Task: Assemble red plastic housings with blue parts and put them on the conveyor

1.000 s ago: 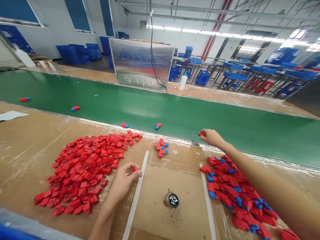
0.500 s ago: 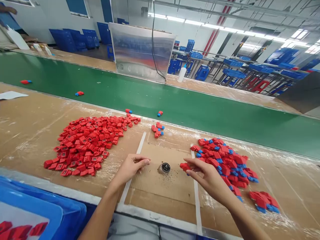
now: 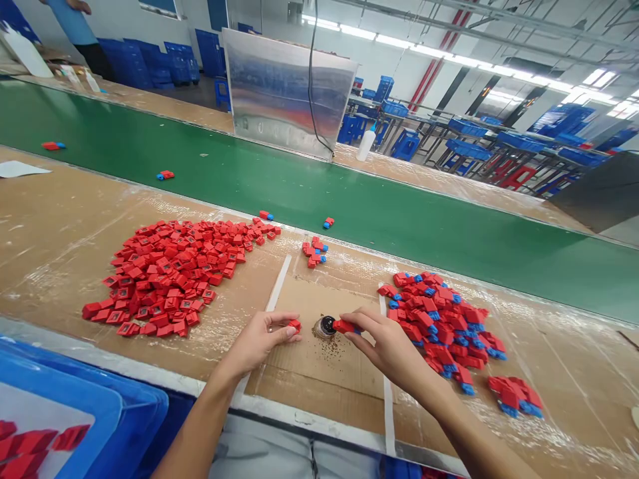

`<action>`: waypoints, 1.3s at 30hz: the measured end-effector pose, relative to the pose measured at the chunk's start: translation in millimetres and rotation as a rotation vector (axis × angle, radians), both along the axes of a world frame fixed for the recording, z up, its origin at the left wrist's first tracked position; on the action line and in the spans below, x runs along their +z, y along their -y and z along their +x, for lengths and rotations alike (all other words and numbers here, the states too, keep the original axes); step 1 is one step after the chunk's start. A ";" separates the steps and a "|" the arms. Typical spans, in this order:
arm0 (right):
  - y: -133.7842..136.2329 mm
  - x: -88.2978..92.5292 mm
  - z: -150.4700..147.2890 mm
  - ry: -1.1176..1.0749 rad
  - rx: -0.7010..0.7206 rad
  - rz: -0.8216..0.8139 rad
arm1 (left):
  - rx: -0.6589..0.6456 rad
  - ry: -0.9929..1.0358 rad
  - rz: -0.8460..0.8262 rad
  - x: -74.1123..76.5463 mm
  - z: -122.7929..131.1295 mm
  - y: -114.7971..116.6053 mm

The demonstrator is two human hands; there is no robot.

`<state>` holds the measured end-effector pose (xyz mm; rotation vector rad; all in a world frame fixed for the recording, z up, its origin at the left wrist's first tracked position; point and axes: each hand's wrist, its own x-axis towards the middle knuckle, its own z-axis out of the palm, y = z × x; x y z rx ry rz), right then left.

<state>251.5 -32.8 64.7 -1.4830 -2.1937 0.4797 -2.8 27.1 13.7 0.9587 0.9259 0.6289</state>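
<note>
My left hand [image 3: 269, 336] is closed on a small red plastic block [image 3: 295, 326], pinched between thumb and fingers left of the fixture. In my right hand [image 3: 374, 332] is a red-and-blue plastic piece [image 3: 342, 326], its red end pointing left at the edge of a small round black-topped fixture [image 3: 328, 324]. Whether the piece touches the fixture I cannot tell. The fixture stands on a cardboard sheet [image 3: 319, 372], with dark crumbs around it. A heap of red blocks [image 3: 170, 273] lies to the left, and a heap of red-and-blue pieces [image 3: 444, 322] to the right.
Beyond the table runs a green conveyor belt [image 3: 399, 206] carrying a few red-and-blue pieces. Several more pieces [image 3: 314, 251] lie near its edge. A blue bin [image 3: 104, 426] with red parts is at lower left. A metal panel [image 3: 284, 93] and white bottle [image 3: 366, 143] stand behind the belt.
My right hand has moved left, bringing the red-and-blue piece to the fixture's edge. A red block now shows in my left hand's pinch. Pieces on the belt have shifted right.
</note>
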 end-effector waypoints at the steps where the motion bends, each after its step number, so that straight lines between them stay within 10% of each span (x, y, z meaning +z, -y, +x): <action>1: -0.4 -0.2 -1.0 0.003 -0.002 -0.003 | -0.023 -0.021 0.027 -0.5 -0.9 -0.1; 39: 6.4 18.6 -22.9 -0.198 -0.087 -0.078 | -0.060 0.143 0.129 -10.5 28.0 30.5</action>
